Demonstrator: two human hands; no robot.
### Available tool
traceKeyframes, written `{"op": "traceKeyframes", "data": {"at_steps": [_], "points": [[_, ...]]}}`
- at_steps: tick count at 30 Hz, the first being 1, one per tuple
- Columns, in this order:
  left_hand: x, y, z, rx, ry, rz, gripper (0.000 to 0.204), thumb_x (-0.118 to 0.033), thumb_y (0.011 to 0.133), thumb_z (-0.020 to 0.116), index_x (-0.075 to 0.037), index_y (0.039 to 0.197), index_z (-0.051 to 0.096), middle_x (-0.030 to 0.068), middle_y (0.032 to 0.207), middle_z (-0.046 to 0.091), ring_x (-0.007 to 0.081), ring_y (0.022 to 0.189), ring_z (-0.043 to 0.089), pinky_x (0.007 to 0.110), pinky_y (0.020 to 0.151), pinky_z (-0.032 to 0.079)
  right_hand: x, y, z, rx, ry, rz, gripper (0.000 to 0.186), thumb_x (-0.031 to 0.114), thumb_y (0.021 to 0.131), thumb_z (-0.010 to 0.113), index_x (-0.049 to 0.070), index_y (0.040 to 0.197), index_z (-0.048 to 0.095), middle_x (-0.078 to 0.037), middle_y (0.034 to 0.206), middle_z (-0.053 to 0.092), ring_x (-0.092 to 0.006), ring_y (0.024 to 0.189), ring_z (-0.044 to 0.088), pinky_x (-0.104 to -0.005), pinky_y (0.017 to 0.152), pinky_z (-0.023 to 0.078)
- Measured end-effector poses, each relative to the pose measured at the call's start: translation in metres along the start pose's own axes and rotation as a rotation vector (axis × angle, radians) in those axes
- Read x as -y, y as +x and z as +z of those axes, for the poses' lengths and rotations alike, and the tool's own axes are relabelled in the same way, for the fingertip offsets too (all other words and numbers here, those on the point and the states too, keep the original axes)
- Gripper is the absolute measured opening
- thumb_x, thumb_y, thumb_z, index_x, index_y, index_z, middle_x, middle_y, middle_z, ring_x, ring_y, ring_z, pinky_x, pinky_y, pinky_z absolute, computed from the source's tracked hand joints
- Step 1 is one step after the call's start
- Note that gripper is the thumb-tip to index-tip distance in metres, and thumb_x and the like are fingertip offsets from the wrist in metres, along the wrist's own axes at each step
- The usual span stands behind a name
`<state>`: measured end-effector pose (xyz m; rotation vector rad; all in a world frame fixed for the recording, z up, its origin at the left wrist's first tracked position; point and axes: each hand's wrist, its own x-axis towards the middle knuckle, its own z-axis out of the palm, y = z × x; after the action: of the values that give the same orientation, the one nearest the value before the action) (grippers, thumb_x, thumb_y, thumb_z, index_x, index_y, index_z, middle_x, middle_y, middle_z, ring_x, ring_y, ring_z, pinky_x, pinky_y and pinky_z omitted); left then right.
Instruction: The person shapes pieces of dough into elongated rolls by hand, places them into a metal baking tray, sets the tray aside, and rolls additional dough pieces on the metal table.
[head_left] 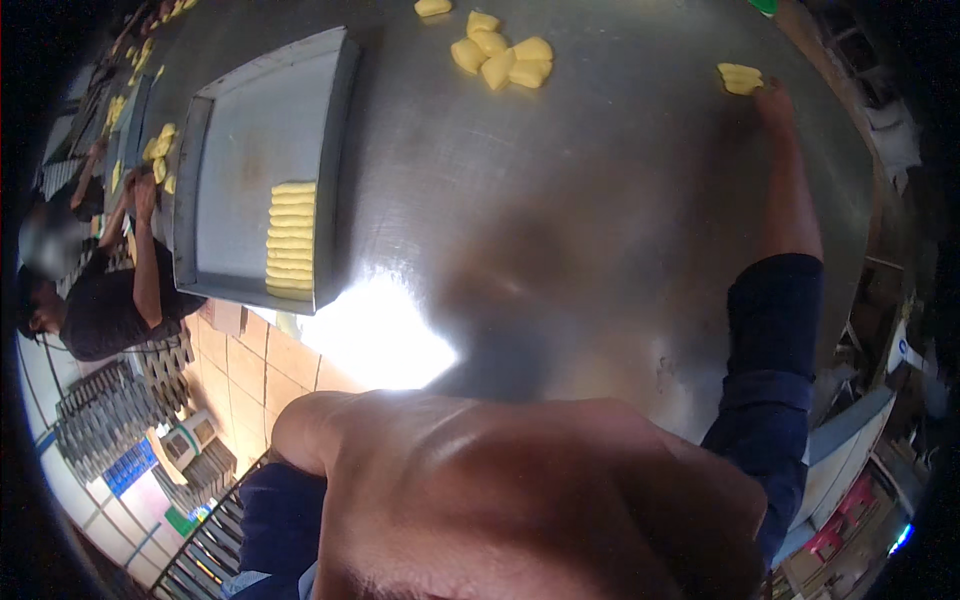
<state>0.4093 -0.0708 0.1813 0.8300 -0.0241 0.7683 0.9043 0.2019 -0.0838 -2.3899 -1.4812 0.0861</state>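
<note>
Dough pieces (740,78) lie side by side just beside the right hand (775,101), perhaps for easy reach, but I cannot tell whether either hand's fingers grasp anything.

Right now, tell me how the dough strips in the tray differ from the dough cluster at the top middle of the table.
The dough strips are long and slim; the dough cluster has shorter, chunkier pieces. The strips lie parallel in one neat row, while the cluster's pieces point different ways. The strips sit inside the tray; the cluster lies directly on the table. Both are yellow.
</note>
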Motion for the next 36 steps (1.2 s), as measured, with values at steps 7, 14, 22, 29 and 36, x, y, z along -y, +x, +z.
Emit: {"op": "traceKeyframes", "data": {"at_steps": [7,14,22,29,36], "points": [[-0.006,0.001,-0.013,-0.115,0.087,0.033,0.03,-0.029,0.088,0.054,-0.001,0.075,0.06,0.0094,0.074,0.06,0.0202,0.069,0.057,0.033,0.067,0.044,-0.027,0.089,0.042,0.179,-0.067,-0.253,0.056,0.024,0.076,0.061,0.0,0.125,0.048,-0.018,0.095,0.063,-0.0237,0.088,0.061,-0.0355,0.076,0.047],[-0.022,-0.011,-0.013,-0.144,0.099,0.065,0.032,-0.029,0.089,0.053,-0.001,0.074,0.058,0.0093,0.073,0.06,0.0196,0.068,0.057,0.032,0.065,0.044,0.0,0.064,-0.011,0.405,0.075,-0.077,0.034,0.021,0.077,0.064,0.008,0.108,0.063,-0.011,0.095,0.065,-0.0227,0.083,0.063,-0.0401,0.072,0.05],[-0.053,-0.045,0.001,-0.069,0.097,0.101,0.035,-0.03,0.09,0.051,-0.001,0.072,0.057,0.0091,0.072,0.059,0.019,0.067,0.057,0.031,0.063,0.044,0.062,-0.018,-0.083,0.3,-0.022,-0.039,0.038,0.01,0.075,0.062,0.01,0.114,0.061,-0.01,0.092,0.065,-0.0167,0.077,0.064,-0.0301,0.059,0.053],[-0.102,-0.092,0.014,0.048,0.12,0.119,0.037,-0.031,0.091,0.05,-0.001,0.071,0.056,0.009,0.071,0.059,0.0185,0.066,0.057,0.03,0.062,0.044,0.139,-0.102,-0.142,0.101,-0.082,-0.209,0.03,0.009,0.077,0.062,0.005,0.107,0.064,-0.009,0.084,0.067,-0.0145,0.071,0.063,-0.028,0.06,0.051],[-0.18,-0.148,0.008,0.223,0.118,0.063,0.039,-0.032,0.092,0.048,-0.001,0.069,0.055,0.0088,0.07,0.059,0.0179,0.064,0.057,0.029,0.06,0.044,0.244,-0.231,-0.204,0.186,0.045,-0.158,0.026,0.004,0.079,0.063,0.002,0.105,0.065,-0.011,0.085,0.067,-0.015,0.073,0.064,-0.0297,0.063,0.051]]}}
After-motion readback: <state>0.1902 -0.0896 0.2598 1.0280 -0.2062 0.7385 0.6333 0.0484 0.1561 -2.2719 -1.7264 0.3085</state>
